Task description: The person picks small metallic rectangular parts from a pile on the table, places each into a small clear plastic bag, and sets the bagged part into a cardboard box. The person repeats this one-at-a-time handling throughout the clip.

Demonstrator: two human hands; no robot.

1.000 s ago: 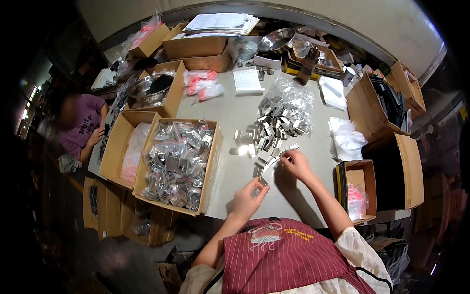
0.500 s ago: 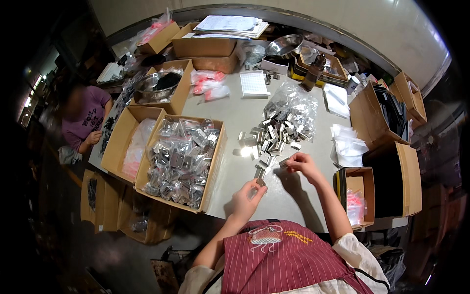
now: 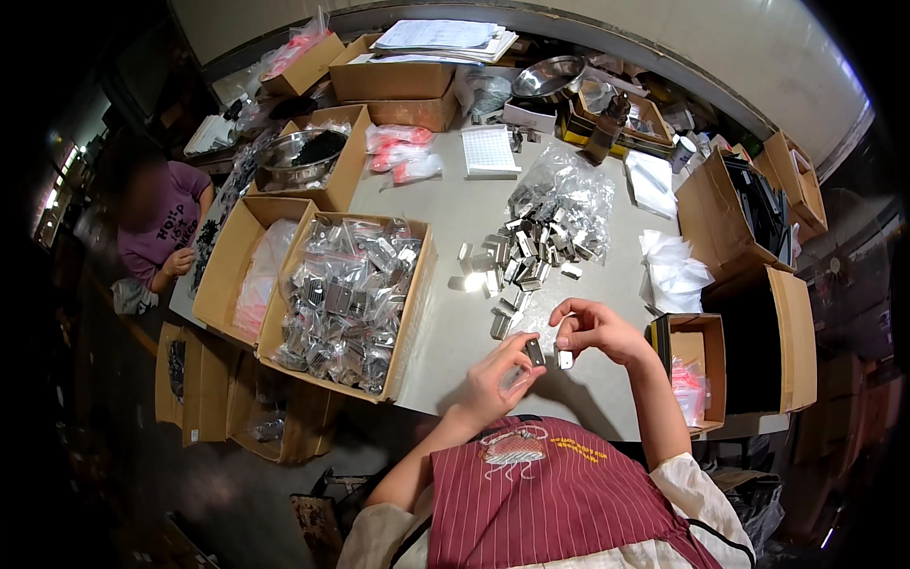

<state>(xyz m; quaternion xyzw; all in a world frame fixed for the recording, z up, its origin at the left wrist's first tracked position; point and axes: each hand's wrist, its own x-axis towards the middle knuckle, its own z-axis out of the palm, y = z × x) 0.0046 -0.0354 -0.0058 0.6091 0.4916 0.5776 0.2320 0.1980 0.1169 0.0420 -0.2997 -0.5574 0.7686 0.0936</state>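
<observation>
My left hand point(image 3: 488, 384) is closed on a small dark metal bracket point(image 3: 536, 353), gripped at the fingertips. A clear, shiny piece point(image 3: 515, 379) shows against its palm; I cannot make out what it is. Just to the right, my right hand point(image 3: 607, 332) pinches a bright metal clip point(image 3: 565, 359) between thumb and finger, close to the dark bracket but apart from it. Beyond both hands lies a loose pile of small metal brackets point(image 3: 527, 256), spilling from a clear plastic bag point(image 3: 578, 194). A few strays point(image 3: 502, 325) lie nearer to me.
At left stands a cardboard box point(image 3: 427, 275) full of bagged metal parts, beside another box point(image 3: 223, 275) holding clear bags. White pouches point(image 3: 675, 270) and a small box point(image 3: 716, 379) of red-edged bags are at right. A brown bottle point(image 3: 605, 133) stands behind. Another person point(image 3: 166, 228) sits far left.
Both hands have come together nearer my body. The left moved right, turning its palm up; the right brought its metal clip beside the left hand's bracket.
</observation>
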